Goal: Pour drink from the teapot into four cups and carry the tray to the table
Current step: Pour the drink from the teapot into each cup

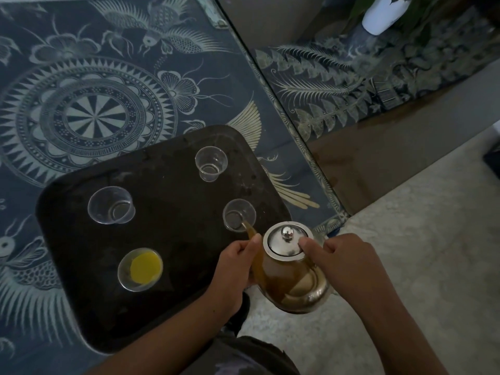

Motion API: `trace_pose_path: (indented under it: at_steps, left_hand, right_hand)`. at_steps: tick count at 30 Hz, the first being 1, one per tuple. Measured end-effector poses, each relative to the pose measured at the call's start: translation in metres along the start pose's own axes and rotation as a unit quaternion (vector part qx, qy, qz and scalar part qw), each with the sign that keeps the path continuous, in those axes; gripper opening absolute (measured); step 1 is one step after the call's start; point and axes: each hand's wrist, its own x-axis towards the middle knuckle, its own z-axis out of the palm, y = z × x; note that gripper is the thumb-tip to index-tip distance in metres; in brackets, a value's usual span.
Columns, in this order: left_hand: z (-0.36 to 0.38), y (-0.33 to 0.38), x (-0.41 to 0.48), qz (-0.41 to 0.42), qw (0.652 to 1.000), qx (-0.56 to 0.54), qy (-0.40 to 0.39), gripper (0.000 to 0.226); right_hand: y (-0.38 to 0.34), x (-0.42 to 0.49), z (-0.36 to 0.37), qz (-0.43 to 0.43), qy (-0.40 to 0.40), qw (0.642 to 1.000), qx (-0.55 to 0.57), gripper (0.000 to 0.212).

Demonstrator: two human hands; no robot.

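Tilted teapot (292,280), spout over cup (239,214)

Left hand (237,262), right hand (345,262) both curled, gripping.

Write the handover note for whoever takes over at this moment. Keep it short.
Left hand: fingers curled round the teapot below its spout.
Right hand: grips the teapot's handle side, thumb on the lid.
Tray lies on patterned cloth, four cups on it.
Done: front-left cup holds yellow drink.
Now: spout tipped over the front-right cup; no drink visible in it.
Left: fill that cup, the back-left cup and the back-right cup, then carry the tray to the table.
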Motion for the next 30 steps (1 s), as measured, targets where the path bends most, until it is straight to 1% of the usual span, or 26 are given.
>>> trace_pose_path:
  at_steps: [6, 20, 30]
  left_hand:
    - [0.002, -0.001, 0.001, 0.001, 1.000, 0.007, -0.008, 0.041]
    - [0.004, -0.001, 0.009, -0.014, 1.000, -0.021, -0.019, 0.038]
    - [0.005, 0.000, 0.010, -0.015, 0.999, -0.029, -0.033, 0.043]
  right_hand:
    - [-0.002, 0.004, -0.005, 0.004, -0.005, 1.000, -0.015, 0.064]
    - [-0.015, 0.014, -0.013, -0.004, -0.006, 0.999, -0.053, 0.068]
    - [-0.020, 0.018, -0.017, -0.010, -0.016, 0.998, -0.065, 0.065]
